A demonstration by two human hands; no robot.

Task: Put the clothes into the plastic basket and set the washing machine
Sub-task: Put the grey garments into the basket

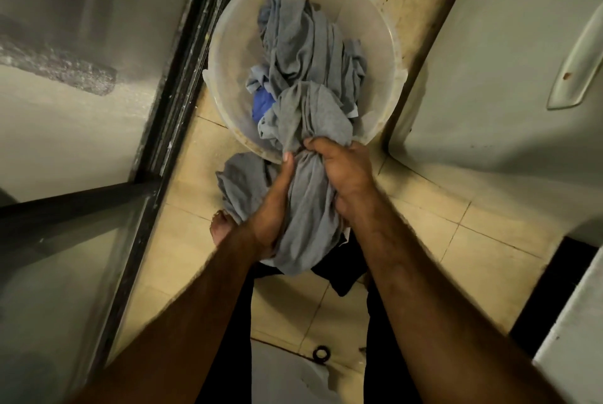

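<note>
Both hands gripped a grey cloth bunched over the near rim of the plastic basket: left hand clenched low, right hand clenched higher. More grey clothes lay inside, on the tiled floor.

No text, label, brand, number or sign can be read anywhere here.
</note>
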